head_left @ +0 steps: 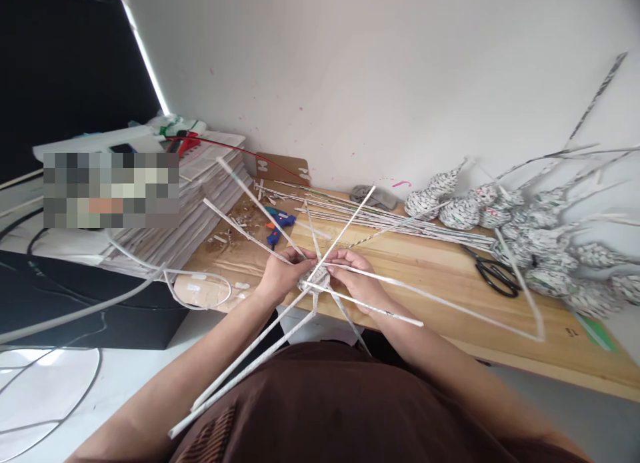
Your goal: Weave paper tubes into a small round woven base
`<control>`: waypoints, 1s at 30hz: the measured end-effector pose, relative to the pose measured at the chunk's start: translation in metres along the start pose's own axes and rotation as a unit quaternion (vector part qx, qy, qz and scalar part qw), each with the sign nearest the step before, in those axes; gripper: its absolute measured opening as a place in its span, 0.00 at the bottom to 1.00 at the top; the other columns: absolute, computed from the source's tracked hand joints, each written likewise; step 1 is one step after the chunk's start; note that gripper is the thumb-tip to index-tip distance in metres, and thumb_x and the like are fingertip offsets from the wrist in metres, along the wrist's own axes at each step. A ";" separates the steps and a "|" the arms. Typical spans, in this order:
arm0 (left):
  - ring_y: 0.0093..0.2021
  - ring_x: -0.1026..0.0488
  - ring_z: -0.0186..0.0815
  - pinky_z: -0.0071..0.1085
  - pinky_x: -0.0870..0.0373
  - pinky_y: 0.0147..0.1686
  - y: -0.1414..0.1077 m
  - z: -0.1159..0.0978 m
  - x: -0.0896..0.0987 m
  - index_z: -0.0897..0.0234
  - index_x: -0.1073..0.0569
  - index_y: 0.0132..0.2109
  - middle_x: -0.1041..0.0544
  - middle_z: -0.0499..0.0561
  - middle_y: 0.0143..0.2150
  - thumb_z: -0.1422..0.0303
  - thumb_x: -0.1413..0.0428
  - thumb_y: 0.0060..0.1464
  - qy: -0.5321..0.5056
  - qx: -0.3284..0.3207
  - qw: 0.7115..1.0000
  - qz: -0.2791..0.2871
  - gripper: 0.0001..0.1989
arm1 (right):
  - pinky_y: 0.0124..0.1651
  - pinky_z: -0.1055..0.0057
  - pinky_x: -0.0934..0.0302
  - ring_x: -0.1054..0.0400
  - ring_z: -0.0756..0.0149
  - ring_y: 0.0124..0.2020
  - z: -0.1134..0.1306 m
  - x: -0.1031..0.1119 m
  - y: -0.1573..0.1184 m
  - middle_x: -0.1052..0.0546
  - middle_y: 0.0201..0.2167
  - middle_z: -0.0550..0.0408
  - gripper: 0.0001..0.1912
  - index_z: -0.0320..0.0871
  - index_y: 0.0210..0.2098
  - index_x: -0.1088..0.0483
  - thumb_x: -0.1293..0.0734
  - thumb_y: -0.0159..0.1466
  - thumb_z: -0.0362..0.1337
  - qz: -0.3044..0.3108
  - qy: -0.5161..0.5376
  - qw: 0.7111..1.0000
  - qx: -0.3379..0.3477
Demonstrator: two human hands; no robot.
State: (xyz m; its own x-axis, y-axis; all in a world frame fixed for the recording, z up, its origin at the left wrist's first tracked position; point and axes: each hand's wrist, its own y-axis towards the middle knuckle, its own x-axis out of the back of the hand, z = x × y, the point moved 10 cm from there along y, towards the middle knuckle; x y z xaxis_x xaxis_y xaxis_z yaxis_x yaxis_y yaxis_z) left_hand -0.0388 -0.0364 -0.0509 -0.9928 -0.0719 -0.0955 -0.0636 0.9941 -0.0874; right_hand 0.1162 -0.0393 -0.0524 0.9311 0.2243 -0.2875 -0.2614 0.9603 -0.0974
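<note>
Close to the table's front edge, both hands hold a small round woven piece [316,280] of rolled paper. Long white rolled paper sticks [260,209] fan out from it in all directions. My left hand [284,273] grips its left side, thumb on top and fingers mostly hidden behind. On the other side, my right hand [356,276] pinches at the rim, where a long bent paper strand [425,292] runs out to the right. Several sticks point down toward my lap, over the brown shirt [350,403].
A bundle of paper sticks [395,221] lies along the wall beside a grey cloth [374,197]. Woven paper gourds [459,213] crowd the right, near black scissors [497,277]. A blue glue gun [280,227] lies left, by stacked paper [200,199] and a white cable [135,296].
</note>
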 end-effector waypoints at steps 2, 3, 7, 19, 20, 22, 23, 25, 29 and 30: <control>0.25 0.26 0.32 0.27 0.31 0.29 0.000 0.002 -0.003 0.67 0.20 0.35 0.19 0.49 0.28 0.63 0.29 0.35 -0.011 0.010 1.000 0.014 0.19 | 0.39 0.71 0.32 0.27 0.68 0.34 0.000 0.002 0.000 0.21 0.35 0.55 0.11 0.44 0.36 0.26 0.26 0.54 0.37 -0.015 -0.010 1.000 0.016; 0.26 0.26 0.32 0.27 0.30 0.29 0.000 0.003 -0.004 0.66 0.20 0.37 0.19 0.50 0.29 0.63 0.29 0.35 -0.012 0.017 1.000 0.021 0.19 | 0.39 0.71 0.32 0.27 0.68 0.33 0.000 0.002 0.000 0.21 0.35 0.55 0.10 0.44 0.36 0.26 0.27 0.54 0.37 -0.023 -0.016 0.999 0.020; 0.27 0.25 0.34 0.28 0.30 0.31 0.001 0.003 -0.006 0.67 0.19 0.35 0.18 0.51 0.29 0.64 0.29 0.36 0.019 0.016 0.999 0.032 0.17 | 0.37 0.72 0.32 0.28 0.69 0.32 -0.001 0.000 0.000 0.21 0.33 0.56 0.08 0.43 0.34 0.25 0.28 0.55 0.37 -0.032 -0.021 0.999 0.033; 0.27 0.27 0.32 0.28 0.31 0.31 0.000 -0.013 -0.002 0.66 0.21 0.34 0.21 0.49 0.29 0.63 0.31 0.40 0.040 -0.061 0.997 -0.010 0.15 | 0.29 0.69 0.31 0.26 0.65 0.24 -0.020 -0.004 -0.003 0.21 0.26 0.55 0.17 0.41 0.33 0.28 0.23 0.49 0.42 -0.041 0.108 0.987 -0.116; 0.27 0.27 0.32 0.28 0.32 0.31 -0.001 -0.014 -0.003 0.66 0.22 0.35 0.21 0.49 0.29 0.63 0.31 0.39 0.039 -0.067 0.997 -0.010 0.15 | 0.29 0.69 0.31 0.26 0.65 0.24 -0.023 -0.006 -0.003 0.21 0.25 0.55 0.17 0.41 0.33 0.28 0.22 0.49 0.42 -0.037 0.111 0.985 -0.124; 0.26 0.29 0.31 0.26 0.34 0.28 -0.001 -0.017 -0.004 0.66 0.23 0.36 0.23 0.47 0.27 0.63 0.31 0.39 0.042 -0.074 0.996 -0.010 0.16 | 0.28 0.69 0.32 0.26 0.64 0.24 -0.026 -0.007 -0.001 0.21 0.25 0.56 0.18 0.42 0.31 0.29 0.21 0.47 0.42 -0.058 0.114 0.985 -0.116; 0.24 0.30 0.30 0.26 0.35 0.26 0.000 -0.017 -0.004 0.65 0.23 0.36 0.24 0.46 0.25 0.63 0.31 0.40 0.048 -0.075 0.996 -0.014 0.17 | 0.27 0.69 0.32 0.26 0.63 0.24 -0.025 -0.006 0.000 0.21 0.24 0.56 0.18 0.42 0.30 0.29 0.21 0.46 0.42 -0.074 0.109 0.986 -0.103; 0.21 0.33 0.29 0.25 0.38 0.23 0.004 -0.018 -0.003 0.65 0.24 0.38 0.27 0.44 0.22 0.62 0.32 0.40 0.065 -0.076 0.995 -0.030 0.18 | 0.26 0.68 0.33 0.27 0.63 0.23 -0.021 -0.005 0.007 0.22 0.22 0.56 0.17 0.42 0.29 0.30 0.22 0.47 0.43 -0.095 0.078 0.990 -0.072; 0.19 0.35 0.27 0.24 0.41 0.20 0.017 -0.026 0.000 0.65 0.25 0.36 0.30 0.41 0.19 0.62 0.30 0.36 0.077 -0.059 0.994 -0.058 0.20 | 0.24 0.71 0.35 0.31 0.67 0.19 -0.009 -0.004 0.033 0.25 0.18 0.58 0.13 0.42 0.26 0.30 0.24 0.49 0.41 -0.077 0.012 0.995 -0.054; 0.19 0.35 0.27 0.24 0.40 0.20 0.019 -0.027 -0.002 0.66 0.25 0.36 0.30 0.42 0.19 0.61 0.30 0.36 0.071 -0.044 0.995 -0.046 0.21 | 0.24 0.71 0.35 0.32 0.69 0.18 -0.004 -0.002 0.041 0.26 0.17 0.59 0.12 0.42 0.24 0.30 0.24 0.48 0.39 -0.068 0.005 0.996 -0.055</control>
State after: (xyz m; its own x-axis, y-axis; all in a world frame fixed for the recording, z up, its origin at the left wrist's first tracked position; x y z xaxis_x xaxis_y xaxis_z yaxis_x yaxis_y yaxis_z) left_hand -0.0403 -0.0154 -0.0251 -0.9862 -0.1576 0.0507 -0.1579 0.9875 -0.0020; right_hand 0.1025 -0.0014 -0.0595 0.9575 0.0912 -0.2737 -0.1597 0.9577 -0.2395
